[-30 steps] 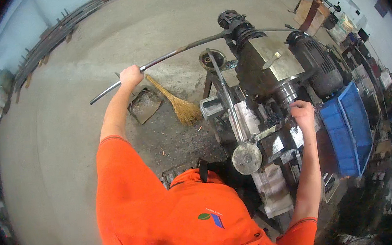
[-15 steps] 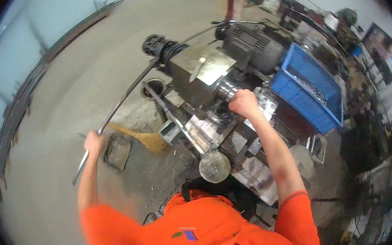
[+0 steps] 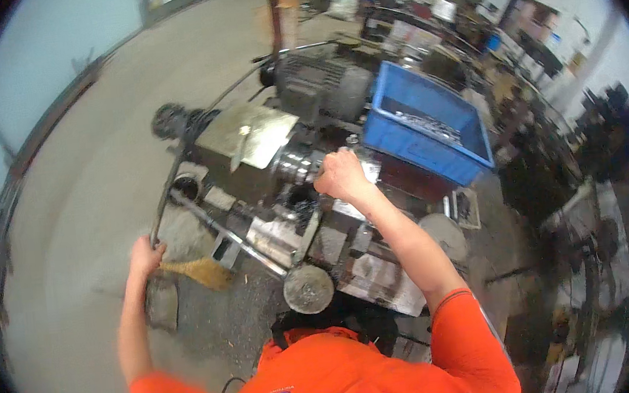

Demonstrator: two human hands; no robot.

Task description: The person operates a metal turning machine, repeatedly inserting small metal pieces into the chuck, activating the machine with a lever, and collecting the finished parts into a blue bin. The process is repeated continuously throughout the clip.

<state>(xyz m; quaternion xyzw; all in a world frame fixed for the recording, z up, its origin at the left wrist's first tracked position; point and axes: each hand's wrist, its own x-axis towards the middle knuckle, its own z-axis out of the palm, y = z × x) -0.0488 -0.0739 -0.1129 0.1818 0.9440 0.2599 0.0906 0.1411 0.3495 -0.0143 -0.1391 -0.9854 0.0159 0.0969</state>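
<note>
My left hand is closed around the lower part of a long metal lever bar on the near left side of a lathe-like machine. The bar slants up to a dark hub beside the machine's headstock. My right hand is closed at the front of the shiny metal chuck. Whatever its fingers hold is hidden behind the hand. On top of the headstock lies a flat, pale metal tool.
A blue crate of small metal parts stands right of the chuck. A round metal disc and a slanting rod are close in front of me. A straw broom and dustpan lie on the left floor.
The lever bar has swung to a steeper slant, with my left hand on it, closer to the machine. My right hand stays at the chuck. The whole view has turned, shifting the machine leftward.
</note>
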